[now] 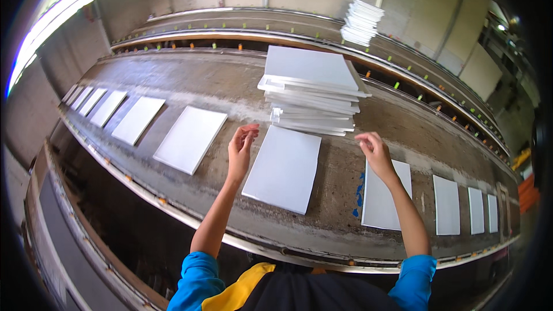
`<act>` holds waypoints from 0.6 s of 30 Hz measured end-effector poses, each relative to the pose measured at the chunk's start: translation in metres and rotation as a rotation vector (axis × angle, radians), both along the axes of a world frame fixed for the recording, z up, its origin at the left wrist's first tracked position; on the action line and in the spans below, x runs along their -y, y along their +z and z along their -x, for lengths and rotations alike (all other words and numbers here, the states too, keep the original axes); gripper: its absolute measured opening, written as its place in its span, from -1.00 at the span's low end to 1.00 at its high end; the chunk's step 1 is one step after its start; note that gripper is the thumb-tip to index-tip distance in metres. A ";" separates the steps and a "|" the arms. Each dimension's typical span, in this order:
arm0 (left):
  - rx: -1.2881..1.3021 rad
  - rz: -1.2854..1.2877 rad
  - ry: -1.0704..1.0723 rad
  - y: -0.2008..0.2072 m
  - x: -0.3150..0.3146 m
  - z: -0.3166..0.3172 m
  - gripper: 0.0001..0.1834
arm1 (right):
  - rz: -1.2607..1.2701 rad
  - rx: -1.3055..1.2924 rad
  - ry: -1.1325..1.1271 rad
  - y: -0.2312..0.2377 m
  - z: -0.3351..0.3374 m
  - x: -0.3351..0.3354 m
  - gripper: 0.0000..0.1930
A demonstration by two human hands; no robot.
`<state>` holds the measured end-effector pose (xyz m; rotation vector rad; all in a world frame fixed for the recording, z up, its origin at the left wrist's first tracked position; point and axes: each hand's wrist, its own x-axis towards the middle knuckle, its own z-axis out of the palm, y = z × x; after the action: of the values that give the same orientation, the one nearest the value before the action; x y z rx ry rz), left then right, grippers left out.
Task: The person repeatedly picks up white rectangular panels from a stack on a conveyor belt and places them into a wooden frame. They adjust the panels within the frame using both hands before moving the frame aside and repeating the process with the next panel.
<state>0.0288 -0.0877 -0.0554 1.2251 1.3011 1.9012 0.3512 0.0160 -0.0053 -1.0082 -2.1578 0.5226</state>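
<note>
A white rectangular sheet (285, 170) lies flat on the long worn table (331, 184) in front of me. Just beyond it rises an uneven stack of similar white pieces (311, 69), with edges jutting out at different angles. My left hand (242, 145) hovers by the flat sheet's upper left side, fingers loosely bent and nothing in them. To the right of the stack, my right hand (374, 148) is raised with its fingers curved and apart, also holding nothing. Partly under my right forearm lies another white sheet (380, 201).
More white sheets lie in a row, including one on the left (190, 139) and one on the right (446, 204). Blue stains (358, 196) mark the tabletop. A parallel table behind carries another white stack (362, 22). Small orange and green clips line the rails (240, 46).
</note>
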 end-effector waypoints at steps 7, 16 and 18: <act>-0.023 0.065 0.012 0.027 -0.092 0.045 -0.62 | -0.362 0.088 -0.264 0.027 0.045 -0.066 -0.76; -0.290 0.149 0.099 0.009 -0.194 0.069 -0.44 | -0.378 -0.036 -0.284 0.004 0.077 -0.145 -0.59; -0.239 0.179 0.075 0.012 -0.204 0.068 -0.44 | -0.437 -0.019 -0.247 0.001 0.080 -0.150 -0.59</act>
<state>-0.0396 0.1160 -0.0438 1.3576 1.6237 1.6835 0.2712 0.1658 -0.0041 -0.9916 -1.9718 -0.0572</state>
